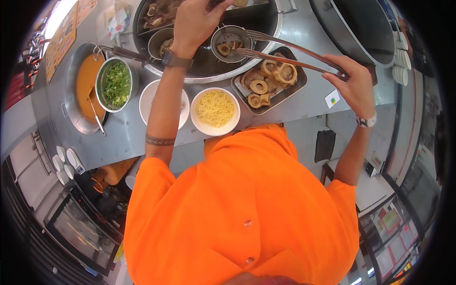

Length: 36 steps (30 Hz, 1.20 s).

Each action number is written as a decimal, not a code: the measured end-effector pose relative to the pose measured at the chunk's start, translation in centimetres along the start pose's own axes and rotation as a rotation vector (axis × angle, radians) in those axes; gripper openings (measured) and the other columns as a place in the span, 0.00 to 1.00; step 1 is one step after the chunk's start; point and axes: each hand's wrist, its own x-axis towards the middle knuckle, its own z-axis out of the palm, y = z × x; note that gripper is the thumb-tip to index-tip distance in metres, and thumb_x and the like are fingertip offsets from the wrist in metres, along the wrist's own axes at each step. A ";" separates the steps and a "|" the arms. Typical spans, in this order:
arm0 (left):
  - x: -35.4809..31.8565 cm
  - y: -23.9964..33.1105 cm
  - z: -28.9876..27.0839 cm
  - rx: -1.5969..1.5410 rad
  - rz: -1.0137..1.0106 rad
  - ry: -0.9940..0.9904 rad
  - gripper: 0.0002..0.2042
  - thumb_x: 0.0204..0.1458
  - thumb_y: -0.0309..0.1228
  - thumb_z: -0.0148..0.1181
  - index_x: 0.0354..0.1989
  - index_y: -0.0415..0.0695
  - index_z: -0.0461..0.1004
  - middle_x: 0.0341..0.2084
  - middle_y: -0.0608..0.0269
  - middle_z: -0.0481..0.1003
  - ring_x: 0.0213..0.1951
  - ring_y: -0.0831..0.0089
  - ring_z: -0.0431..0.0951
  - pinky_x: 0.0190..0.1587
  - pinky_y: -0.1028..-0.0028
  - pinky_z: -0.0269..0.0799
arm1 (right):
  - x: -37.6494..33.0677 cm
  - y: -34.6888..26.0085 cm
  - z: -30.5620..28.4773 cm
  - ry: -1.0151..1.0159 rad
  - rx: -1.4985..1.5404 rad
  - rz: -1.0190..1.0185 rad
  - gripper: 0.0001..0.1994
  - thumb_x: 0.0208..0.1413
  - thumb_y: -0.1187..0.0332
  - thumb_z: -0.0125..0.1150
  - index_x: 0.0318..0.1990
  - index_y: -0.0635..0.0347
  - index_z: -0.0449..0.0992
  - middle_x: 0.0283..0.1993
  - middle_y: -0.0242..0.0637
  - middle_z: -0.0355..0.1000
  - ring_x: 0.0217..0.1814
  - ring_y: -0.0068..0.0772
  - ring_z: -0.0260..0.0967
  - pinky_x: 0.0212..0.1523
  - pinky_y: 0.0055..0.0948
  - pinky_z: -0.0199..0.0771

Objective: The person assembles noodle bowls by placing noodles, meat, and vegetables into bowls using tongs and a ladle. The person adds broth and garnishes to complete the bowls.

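Observation:
My right hand (354, 83) grips a pair of long metal tongs (308, 52), whose forked tips are apart over a round strainer basket (230, 59). Inside the basket lie ring-shaped pieces of bone (224, 49). This basket hangs in a big round pot of dark broth (204, 66). Over the pot's far side, my left hand (197, 23) is closed at the upper picture edge; what its fingers hold is cut off there. A second strainer basket (153, 47) sits left of my left wrist. Close by, a metal tray (290, 96) carries several cooked marrow bones (284, 73).
In front of me stand a bowl of yellow noodles (215, 109) and a white bowl (149, 102), partly behind my left forearm. Further left are a pot of chopped green onions (116, 84) and a pan of orange sauce (85, 78) with a spoon. A large pot (368, 28) stands far right.

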 end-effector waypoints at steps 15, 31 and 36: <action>0.6 2.9 1.4 0.094 0.074 -0.070 0.08 0.50 0.26 0.67 0.33 0.37 0.73 0.23 0.52 0.73 0.24 0.57 0.76 0.28 0.67 0.71 | 7.0 -6.1 7.3 -0.005 -0.679 -0.265 0.07 0.47 0.71 0.66 0.35 0.57 0.78 0.35 0.34 0.76 0.38 0.37 0.77 0.34 0.35 0.77; -0.4 4.6 1.8 0.080 0.050 -0.064 0.09 0.48 0.28 0.67 0.32 0.39 0.73 0.26 0.52 0.75 0.27 0.54 0.77 0.30 0.63 0.72 | 8.6 -7.7 11.5 -0.086 -0.723 -0.226 0.03 0.47 0.70 0.65 0.30 0.55 0.82 0.33 0.39 0.76 0.36 0.39 0.78 0.32 0.34 0.77; 0.5 3.5 1.9 0.060 0.065 0.027 0.10 0.47 0.28 0.68 0.29 0.37 0.72 0.23 0.50 0.73 0.25 0.54 0.75 0.29 0.63 0.70 | 7.2 -7.2 6.9 -0.123 -0.641 -0.194 0.04 0.48 0.71 0.63 0.32 0.58 0.77 0.34 0.39 0.75 0.39 0.43 0.77 0.35 0.39 0.76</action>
